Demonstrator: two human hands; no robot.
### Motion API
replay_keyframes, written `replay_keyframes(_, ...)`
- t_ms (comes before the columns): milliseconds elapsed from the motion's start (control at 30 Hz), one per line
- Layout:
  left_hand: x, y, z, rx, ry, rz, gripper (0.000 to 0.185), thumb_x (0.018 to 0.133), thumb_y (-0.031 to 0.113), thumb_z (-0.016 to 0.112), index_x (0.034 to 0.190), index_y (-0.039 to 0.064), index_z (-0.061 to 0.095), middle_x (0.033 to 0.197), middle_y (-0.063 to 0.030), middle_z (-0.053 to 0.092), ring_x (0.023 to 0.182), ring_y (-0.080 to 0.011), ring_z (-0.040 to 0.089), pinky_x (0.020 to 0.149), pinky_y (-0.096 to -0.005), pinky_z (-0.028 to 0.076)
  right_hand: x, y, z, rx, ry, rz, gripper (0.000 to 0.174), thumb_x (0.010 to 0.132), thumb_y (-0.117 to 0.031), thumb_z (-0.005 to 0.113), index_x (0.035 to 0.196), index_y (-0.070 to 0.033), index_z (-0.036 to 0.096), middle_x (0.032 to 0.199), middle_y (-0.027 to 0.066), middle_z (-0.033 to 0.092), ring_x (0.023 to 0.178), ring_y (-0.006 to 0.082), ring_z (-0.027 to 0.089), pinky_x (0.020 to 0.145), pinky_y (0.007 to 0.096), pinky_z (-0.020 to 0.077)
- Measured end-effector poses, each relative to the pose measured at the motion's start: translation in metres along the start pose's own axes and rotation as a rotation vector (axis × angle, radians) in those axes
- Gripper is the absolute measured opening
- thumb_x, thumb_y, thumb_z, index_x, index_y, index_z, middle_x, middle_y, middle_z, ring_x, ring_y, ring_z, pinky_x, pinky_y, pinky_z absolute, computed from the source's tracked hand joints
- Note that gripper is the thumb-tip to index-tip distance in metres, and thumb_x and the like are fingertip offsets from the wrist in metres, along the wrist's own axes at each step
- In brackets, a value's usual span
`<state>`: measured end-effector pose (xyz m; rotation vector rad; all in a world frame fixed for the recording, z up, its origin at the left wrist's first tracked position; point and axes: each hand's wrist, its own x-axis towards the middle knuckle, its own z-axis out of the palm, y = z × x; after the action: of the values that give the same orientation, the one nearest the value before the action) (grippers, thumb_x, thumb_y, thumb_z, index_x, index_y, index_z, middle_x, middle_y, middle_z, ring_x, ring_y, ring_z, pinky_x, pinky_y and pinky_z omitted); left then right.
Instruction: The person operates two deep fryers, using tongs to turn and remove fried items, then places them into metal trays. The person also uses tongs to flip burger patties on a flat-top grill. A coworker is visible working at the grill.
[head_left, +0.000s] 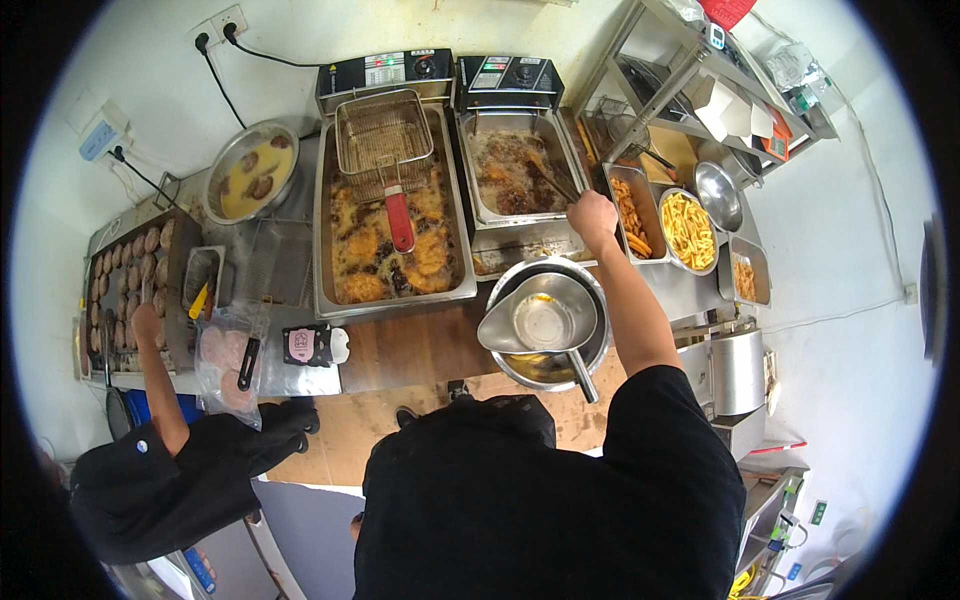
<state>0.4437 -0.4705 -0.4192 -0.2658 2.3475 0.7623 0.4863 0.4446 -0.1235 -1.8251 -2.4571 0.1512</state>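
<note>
My right hand grips a long cooking utensil, seemingly tongs, whose far end dips into the right-hand deep fryer. Dark brown pieces of food bubble in the oil there. Only a sliver of my left hand shows beside my torso; its fingers are hidden. Below my right hand, a metal pouring pan with a handle rests across a steel bowl. In the larger left fryer, golden battered pieces float in oil, under a wire basket with a red handle.
At left, a co-worker's hand reaches over a griddle of browned patties. Near it are a bowl of yellow liquid and bagged raw patties. At right stand a container of fried strips, a fries bowl and a metal shelf.
</note>
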Motion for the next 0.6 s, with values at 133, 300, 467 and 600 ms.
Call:
replay_keyframes(133, -0.004, 0.002, 0.001, -0.037, 0.001, -0.003, 0.034, 0.094, 0.025, 0.07, 0.105, -0.007, 0.07, 0.092, -0.0179, 0.074, 0.081, -0.0275, 0.068, 0.074, -0.0424, 0.054, -0.004, 0.001, 0.003, -0.006, 0.034, -0.002, 0.027, 0.087, -0.026, 0.067, 0.099, -0.004, 0.076, 0.1, 0.0226, 0.075, 0.098, 0.0404, 0.073, 0.086, 0.0484, 0.0589)
replay_keyframes(300, -0.009, 0.005, 0.004, -0.135, -0.013, -0.012, 0.034, 0.094, 0.024, 0.07, 0.106, -0.008, 0.07, 0.093, -0.0177, 0.074, 0.082, -0.0269, 0.068, 0.075, -0.0421, 0.054, 0.006, -0.008, 0.012, 0.007, 0.013, 0.004, 0.026, 0.086, -0.02, 0.063, 0.1, -0.004, 0.077, 0.103, 0.0233, 0.075, 0.1, 0.0402, 0.073, 0.087, 0.0471, 0.0589)
replay_keyframes(467, -0.014, 0.002, 0.003, -0.104, -0.032, 0.075, 0.034, 0.093, 0.024, 0.07, 0.106, -0.008, 0.071, 0.093, -0.0209, 0.074, 0.084, -0.0284, 0.069, 0.077, -0.0427, 0.054, 0.016, -0.006, 0.011, 0.044, -0.029, 0.076, 0.029, 0.085, -0.021, 0.062, 0.103, -0.003, 0.077, 0.107, 0.0234, 0.075, 0.104, 0.0399, 0.072, 0.09, 0.0466, 0.058)
replay_keyframes(600, -0.021, -0.009, 0.009, 0.066, 0.056, -0.05, 0.04, 0.092, 0.031, 0.068, 0.105, -0.007, 0.071, 0.096, -0.027, 0.073, 0.091, -0.0359, 0.071, 0.079, -0.0464, 0.054, 0.009, 0.02, 0.006, 0.169, 0.052, -0.021, 0.034, 0.087, -0.036, 0.068, 0.101, -0.005, 0.076, 0.101, 0.0218, 0.076, 0.093, 0.0363, 0.075, 0.086, 0.0446, 0.0577)
